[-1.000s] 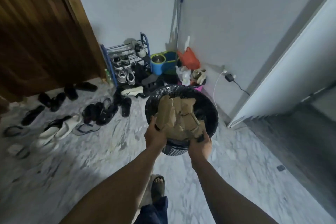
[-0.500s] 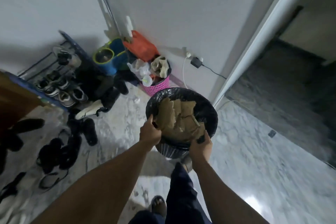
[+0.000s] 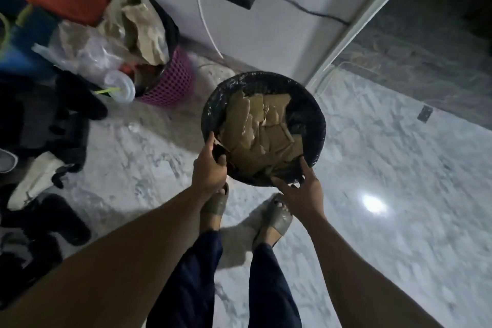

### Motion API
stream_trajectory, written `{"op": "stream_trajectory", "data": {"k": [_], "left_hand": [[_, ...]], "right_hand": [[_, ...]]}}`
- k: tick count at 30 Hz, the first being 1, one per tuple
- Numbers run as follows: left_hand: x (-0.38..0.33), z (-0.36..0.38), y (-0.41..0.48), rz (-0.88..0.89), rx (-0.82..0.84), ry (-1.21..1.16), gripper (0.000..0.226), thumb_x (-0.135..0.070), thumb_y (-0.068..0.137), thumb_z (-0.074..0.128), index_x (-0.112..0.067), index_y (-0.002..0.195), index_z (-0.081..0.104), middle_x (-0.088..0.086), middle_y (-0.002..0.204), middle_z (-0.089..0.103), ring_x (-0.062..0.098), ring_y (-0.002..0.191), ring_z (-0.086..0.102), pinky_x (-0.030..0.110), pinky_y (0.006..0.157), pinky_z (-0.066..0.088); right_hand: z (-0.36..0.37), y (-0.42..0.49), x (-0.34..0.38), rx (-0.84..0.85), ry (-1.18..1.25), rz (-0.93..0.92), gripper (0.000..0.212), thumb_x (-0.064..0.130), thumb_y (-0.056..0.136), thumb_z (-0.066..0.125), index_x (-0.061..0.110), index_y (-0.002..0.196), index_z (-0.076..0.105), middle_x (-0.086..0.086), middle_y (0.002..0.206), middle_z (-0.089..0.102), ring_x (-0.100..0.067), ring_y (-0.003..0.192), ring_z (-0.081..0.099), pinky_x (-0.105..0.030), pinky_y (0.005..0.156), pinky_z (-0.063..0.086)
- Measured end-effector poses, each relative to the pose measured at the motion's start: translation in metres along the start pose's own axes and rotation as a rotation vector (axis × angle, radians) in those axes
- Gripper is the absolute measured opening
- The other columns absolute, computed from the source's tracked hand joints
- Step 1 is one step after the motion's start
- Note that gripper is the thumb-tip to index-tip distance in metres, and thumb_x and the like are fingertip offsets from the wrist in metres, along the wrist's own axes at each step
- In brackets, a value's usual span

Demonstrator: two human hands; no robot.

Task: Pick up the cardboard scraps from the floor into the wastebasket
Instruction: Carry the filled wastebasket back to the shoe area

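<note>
Round black wastebasket [image 3: 266,76] with a black plastic liner [image 3: 306,120] sits low in front of the person's feet, near the white wall. Can't tell if its base is on the grey marble floor [image 3: 399,168] or just off it. Torn brown cardboard scraps [image 3: 253,136] are inside, packed on edge and leaning, tops close to rim height. No loose scraps on the floor in view, so collection looks about done. Left grip [image 3: 210,168] is closed over the near-left rim, thumb lying along the edge, fingers wrapped round rim and liner. Right grip [image 3: 298,186] is spread wide, fingers straight, against the near-right rim and not clamped on anything. Handling, my read: scraps are light, stiff and rough-edged, not fragile, not slippery, but loose, so tilt the basket and the tall ones will slide out. Liner film is thin and slick and will creep on the rim, so don't carry by the liner alone. Best hold is the hard rim through the liner, fingers hooked over, at two opposite sides. Total load should be light. Overfilled pink mesh basket [image 3: 173,80] stands just to the left, worth keeping apart from it.
</note>
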State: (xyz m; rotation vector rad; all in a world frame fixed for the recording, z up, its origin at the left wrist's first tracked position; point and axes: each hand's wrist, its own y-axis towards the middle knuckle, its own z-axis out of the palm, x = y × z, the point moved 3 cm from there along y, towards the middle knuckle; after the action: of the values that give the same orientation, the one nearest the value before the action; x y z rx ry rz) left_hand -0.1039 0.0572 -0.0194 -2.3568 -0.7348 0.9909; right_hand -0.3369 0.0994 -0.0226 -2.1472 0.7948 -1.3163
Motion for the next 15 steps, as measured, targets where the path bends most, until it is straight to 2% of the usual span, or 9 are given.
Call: {"op": "stream_trajectory", "data": {"k": [3,5,6,10,11,13,15], "left_hand": [[0.010,0.028,0.053,0.003,0.037,-0.024,0.078,-0.021,0.098,0.056,-0.033,0.157,0.005,0.008,0.144,0.052,0.031,0.127,0.054,0.036,0.099,0.044],[0.017,0.035,0.073,-0.029,0.067,-0.057,0.092,-0.022,0.097,0.060,-0.037,0.154,-0.010,0.010,0.138,0.057,0.032,0.120,0.059,0.035,0.092,0.045],[0.023,0.042,0.087,-0.038,0.090,-0.076,0.098,-0.022,0.094,0.063,-0.037,0.153,-0.014,0.010,0.138,0.058,0.032,0.120,0.059,0.035,0.093,0.045],[0.049,0.047,0.107,0.055,0.244,-0.078,0.131,-0.033,0.072,0.086,-0.032,0.153,-0.017,0.003,0.145,0.052,0.026,0.121,0.060,0.042,0.105,0.046],[0.055,0.048,0.111,0.084,0.292,-0.066,0.141,-0.037,0.064,0.090,-0.032,0.153,-0.019,0.001,0.149,0.048,0.025,0.122,0.059,0.042,0.104,0.047],[0.065,0.046,0.109,0.128,0.326,-0.019,0.153,-0.039,0.055,0.094,-0.029,0.151,-0.024,0.000,0.154,0.040,0.025,0.123,0.056,0.034,0.096,0.050],[0.074,0.047,0.111,0.155,0.318,0.056,0.155,-0.038,0.054,0.094,-0.028,0.150,-0.027,0.002,0.151,0.044,0.025,0.118,0.059,0.028,0.087,0.051]], "right_hand": [[0.026,0.052,-0.021,-0.061,-0.023,-0.027,0.099,0.034,0.075,0.087,0.019,0.156,0.030,0.012,0.120,0.051,-0.011,0.108,0.057,-0.032,0.090,0.052],[0.039,0.073,-0.030,-0.069,-0.056,-0.033,0.101,0.038,0.076,0.085,0.020,0.157,0.027,0.006,0.129,0.053,-0.016,0.112,0.058,-0.036,0.091,0.053],[0.049,0.086,-0.039,-0.080,-0.066,-0.012,0.103,0.040,0.076,0.084,0.021,0.158,0.024,0.003,0.136,0.052,-0.019,0.118,0.057,-0.039,0.093,0.053],[0.070,0.099,-0.046,-0.122,-0.065,-0.017,0.123,0.045,0.071,0.086,0.037,0.158,-0.001,0.000,0.156,0.040,-0.025,0.136,0.047,-0.047,0.098,0.052],[0.076,0.102,-0.048,-0.134,-0.059,-0.036,0.129,0.046,0.068,0.087,0.040,0.157,-0.006,0.002,0.159,0.035,-0.023,0.140,0.043,-0.046,0.100,0.051],[0.081,0.096,-0.049,-0.124,-0.067,-0.076,0.141,0.050,0.060,0.091,0.045,0.154,-0.016,0.005,0.164,0.023,-0.022,0.145,0.035,-0.045,0.106,0.047],[0.088,0.096,-0.060,-0.101,-0.094,-0.066,0.150,0.049,0.057,0.093,0.050,0.148,-0.026,0.001,0.166,0.018,-0.024,0.148,0.031,-0.050,0.107,0.046]]}}
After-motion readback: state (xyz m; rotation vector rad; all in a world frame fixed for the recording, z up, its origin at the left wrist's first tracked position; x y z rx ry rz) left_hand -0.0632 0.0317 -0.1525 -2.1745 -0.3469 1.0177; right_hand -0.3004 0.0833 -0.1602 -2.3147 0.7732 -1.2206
